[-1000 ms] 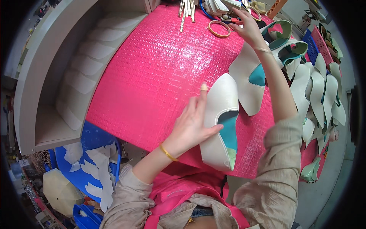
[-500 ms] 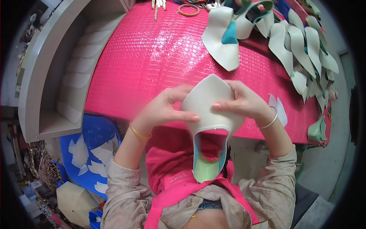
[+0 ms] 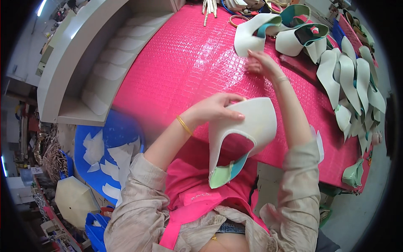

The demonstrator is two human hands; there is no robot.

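Observation:
My left hand (image 3: 218, 110) grips a white shoe upper (image 3: 258, 117) by its upper left edge, thumb on top and fingers underneath. The upper has a large opening, a teal lining and a pale green patch at its heel end, which hangs over my pink apron. Farther out, my right hand (image 3: 264, 66) is stretched over the table with nothing seen in it. Its fingers are apart and partly blurred. One fingertip is at the lower edge of another white upper (image 3: 248, 40); whether it touches cannot be told.
More white uppers (image 3: 347, 71) lie overlapped along the right side of the pink-covered table (image 3: 176, 75). A grey shelf unit (image 3: 75, 63) holding pale flat pieces stands at left. Below it, a blue chair (image 3: 90, 138) carries white scraps. Tape rings (image 3: 239, 20) lie at the far edge.
My right hand has let go of the held upper and moved away toward the far uppers. The held upper has turned in my left hand, its front now toward the right.

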